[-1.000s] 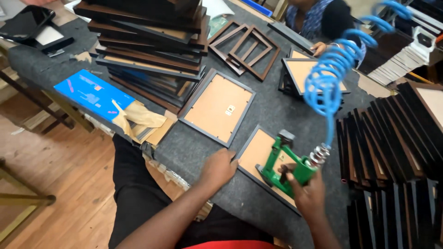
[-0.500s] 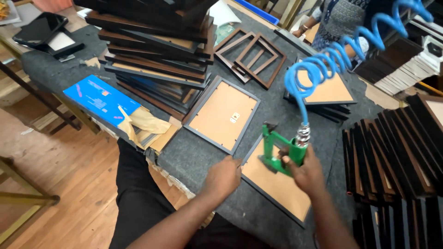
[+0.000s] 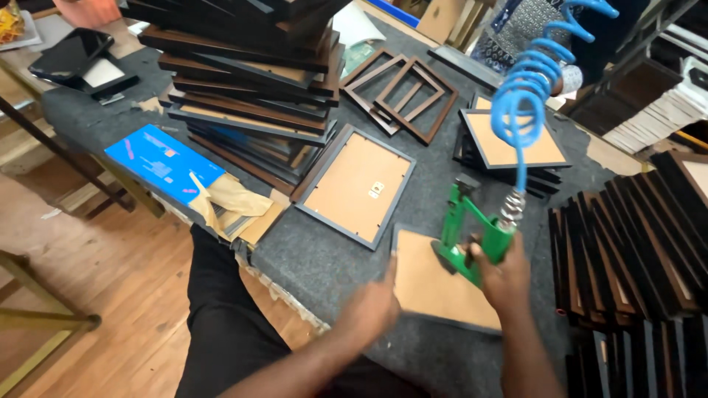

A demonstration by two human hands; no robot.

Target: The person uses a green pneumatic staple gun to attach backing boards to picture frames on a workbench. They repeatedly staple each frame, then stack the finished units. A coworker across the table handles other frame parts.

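Note:
My right hand (image 3: 503,276) grips a green pneumatic stapler (image 3: 468,232) fed by a coiled blue air hose (image 3: 527,92). The tool's nose rests on the brown backing board of a dark picture frame (image 3: 431,291) lying face down on the grey felt table (image 3: 317,258). My left hand (image 3: 375,306) presses on that frame's left edge, fingers spread on it. A second face-down frame (image 3: 359,184) with a small hanger lies just beyond, to the left.
A tall stack of dark frames (image 3: 247,81) stands at the back left. Empty brown frames (image 3: 398,88) and another backed stack (image 3: 509,144) lie behind. Upright frames (image 3: 634,243) line the right side. A blue box (image 3: 162,162) sits at the table's left edge. Another person (image 3: 516,29) works across the table.
The view has shifted, and the frame under my hands has turned slightly. My right hand has carried the stapler along the frame's upper edge; my left hand stays on the frame.

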